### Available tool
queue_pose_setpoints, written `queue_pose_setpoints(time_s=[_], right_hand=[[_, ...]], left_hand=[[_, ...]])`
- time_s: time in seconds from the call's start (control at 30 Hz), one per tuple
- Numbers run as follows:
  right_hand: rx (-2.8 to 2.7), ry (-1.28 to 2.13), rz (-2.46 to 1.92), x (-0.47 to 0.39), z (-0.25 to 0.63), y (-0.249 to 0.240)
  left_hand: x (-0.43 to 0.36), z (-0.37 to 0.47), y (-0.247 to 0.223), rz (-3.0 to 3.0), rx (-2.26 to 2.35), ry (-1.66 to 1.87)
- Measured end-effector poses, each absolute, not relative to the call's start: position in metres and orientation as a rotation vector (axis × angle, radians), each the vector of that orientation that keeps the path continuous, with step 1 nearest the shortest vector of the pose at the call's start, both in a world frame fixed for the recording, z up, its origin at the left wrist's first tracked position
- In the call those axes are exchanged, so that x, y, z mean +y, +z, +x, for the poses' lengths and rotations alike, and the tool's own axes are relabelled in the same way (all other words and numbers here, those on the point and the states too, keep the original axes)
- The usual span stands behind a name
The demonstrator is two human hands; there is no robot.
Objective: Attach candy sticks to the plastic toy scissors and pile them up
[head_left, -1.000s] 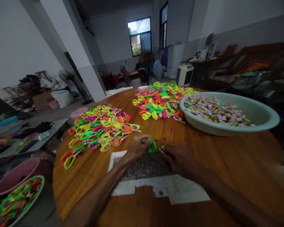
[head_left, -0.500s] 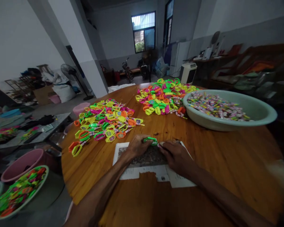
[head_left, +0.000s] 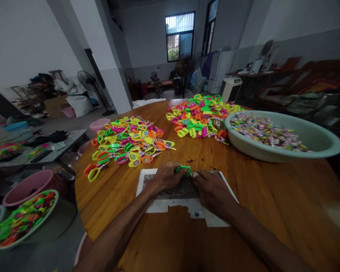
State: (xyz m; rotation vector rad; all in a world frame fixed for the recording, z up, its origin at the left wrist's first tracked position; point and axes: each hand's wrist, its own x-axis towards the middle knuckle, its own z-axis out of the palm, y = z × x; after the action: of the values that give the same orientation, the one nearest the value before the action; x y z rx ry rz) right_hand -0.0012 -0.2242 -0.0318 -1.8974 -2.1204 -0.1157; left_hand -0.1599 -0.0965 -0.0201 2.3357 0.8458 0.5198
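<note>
Green plastic, small and bright: that's the green piece (head_left: 183,169) pinched in your left hand (head_left: 166,176), fingers closed around its near end. Your right hand (head_left: 210,186) comes in against it from the other side, fingertips closed tight and touching a pale bit at the piece's right end; what that bit is, I can't tell. Both hands sit over the sheet of paper (head_left: 184,200) lying on the round wooden table (head_left: 272,200), and the green piece hovers just above the paper's far edge. It looks narrow and ring-like, glossy, the same neon green as others on the table.

Out from the paper, to the far left lies a loose pile of neon rings (head_left: 130,145) in yellow, orange, pink and green. Straight beyond the paper, a second heap (head_left: 200,113) of the same colours. Far right of the paper stands the pale green basin (head_left: 323,145), touching that second heap and filled low with small pink and white pieces (head_left: 265,132). Off the table, down left of the paper, a shallow dish (head_left: 36,228) holds more neon rings, with a pink tub (head_left: 27,185) just behind it.
</note>
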Motion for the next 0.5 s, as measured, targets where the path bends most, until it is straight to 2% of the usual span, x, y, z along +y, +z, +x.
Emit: queue_pose_setpoints(time_s=[0.27, 0.5], right_hand=[[-2.068, -0.098, -1.987, -0.225, -0.008, -0.03], [-2.106, -0.184, -1.841, -0.215, -0.001, -0.039]], left_hand=[[-0.115, -0.144, -0.01, 2.644, 1.015, 0.333], [-0.114, -0.139, -0.013, 2.591, 1.055, 0.276]])
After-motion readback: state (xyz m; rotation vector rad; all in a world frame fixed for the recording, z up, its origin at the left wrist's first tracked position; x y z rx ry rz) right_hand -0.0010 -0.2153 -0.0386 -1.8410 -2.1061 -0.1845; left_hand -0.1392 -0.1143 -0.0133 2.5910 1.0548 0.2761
